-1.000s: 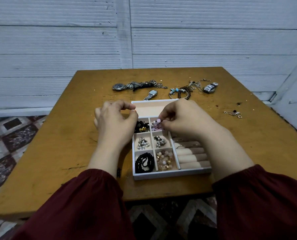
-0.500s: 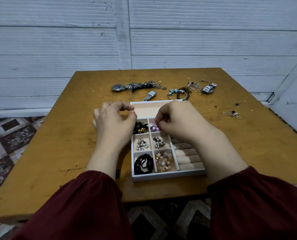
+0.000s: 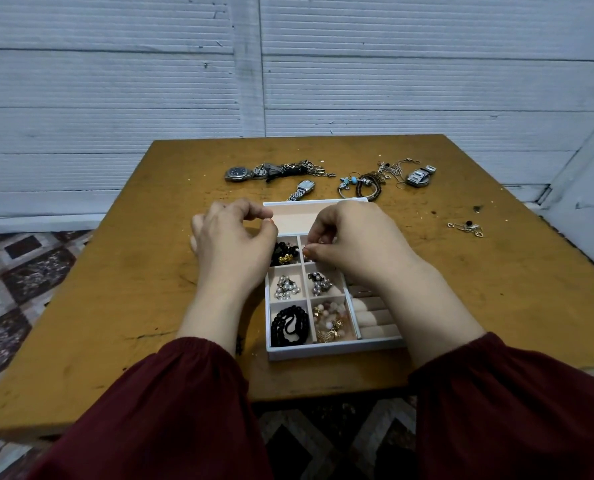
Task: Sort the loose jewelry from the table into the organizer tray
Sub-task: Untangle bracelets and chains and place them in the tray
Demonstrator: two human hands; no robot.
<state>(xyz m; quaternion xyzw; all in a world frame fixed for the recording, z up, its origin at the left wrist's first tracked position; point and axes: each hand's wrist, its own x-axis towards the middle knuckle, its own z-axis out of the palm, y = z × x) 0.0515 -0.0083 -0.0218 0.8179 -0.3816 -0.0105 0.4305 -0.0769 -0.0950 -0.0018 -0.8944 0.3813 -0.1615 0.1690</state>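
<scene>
White tray (image 3: 337, 351) on the brown table (image 3: 132, 271) — right hand (image 3: 357, 244) has curled fingers in a far box, left hand (image 3: 229, 247) curls beside it. Can't tell what either pinches.

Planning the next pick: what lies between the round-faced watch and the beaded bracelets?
Head view: a dark tangle of chains beside the round-faced watch, and a square-faced silver watch nearer the tray.

Ochre table (image 3: 132, 306) (scuffed, speckled) against white ribbed wall (image 3: 115, 81), patterned tile floor (image 3: 18, 265) below
</scene>
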